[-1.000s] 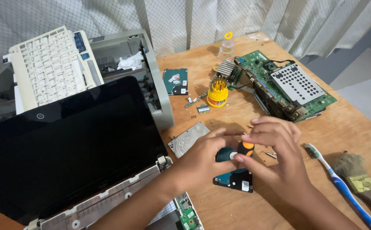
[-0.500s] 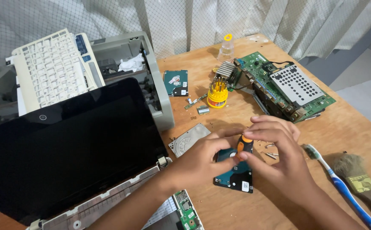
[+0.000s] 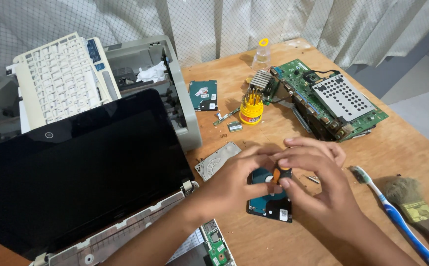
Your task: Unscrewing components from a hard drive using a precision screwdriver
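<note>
Your two hands meet over the hard drive (image 3: 268, 204), which lies flat on the wooden table (image 3: 401, 148) just below your fingers, its blue-green underside showing between your wrists. Your left hand (image 3: 234, 180) comes in from the left, fingers curled and closed toward the middle. Your right hand (image 3: 318, 180) comes in from the right, its fingers bent over the top. Between them, the fingertips of both hands pinch a small screwdriver (image 3: 277, 175) with an orange and black handle, held upright above the drive; its tip is hidden by your fingers, so you cannot tell whether it touches the drive.

Just left of your left hand lies a silver metal plate (image 3: 217, 160). A second hard drive (image 3: 203, 95) lies farther up the table, near a yellow bit holder (image 3: 251, 108). A green circuit board (image 3: 330, 98) sits beyond your right hand. A blue toothbrush (image 3: 396, 216) and a paintbrush (image 3: 416, 209) lie to its right. The open laptop's black screen (image 3: 76, 167) fills the left, in front of a grey printer (image 3: 140, 74).
</note>
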